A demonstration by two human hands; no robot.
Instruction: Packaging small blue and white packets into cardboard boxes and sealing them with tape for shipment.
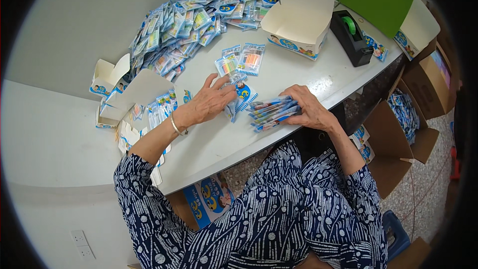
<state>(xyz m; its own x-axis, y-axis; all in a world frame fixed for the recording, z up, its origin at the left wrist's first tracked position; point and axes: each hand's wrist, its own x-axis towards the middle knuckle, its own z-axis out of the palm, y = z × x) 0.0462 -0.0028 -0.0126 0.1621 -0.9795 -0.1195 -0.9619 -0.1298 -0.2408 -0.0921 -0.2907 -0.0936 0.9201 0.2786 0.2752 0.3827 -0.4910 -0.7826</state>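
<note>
My right hand (309,108) is closed round the right end of a stack of small plastic packets (271,112), its thumb on the near side. The stack stands on edge above the white table. My left hand (208,102) reaches in from the left with its fingers apart, fingertips touching a loose packet (243,92) with a blue printed oval. Just beyond those fingers lie more packets (251,59), clear-fronted, with coloured sticks inside. Part of the packet under my left fingertips is hidden.
A large heap of packets (184,25) covers the table's far left. An open white box (298,20) and a black tape dispenser (352,37) stand at the far right. Small opened boxes (112,87) sit at left. Cardboard cartons (398,134) stand beyond the table's right edge.
</note>
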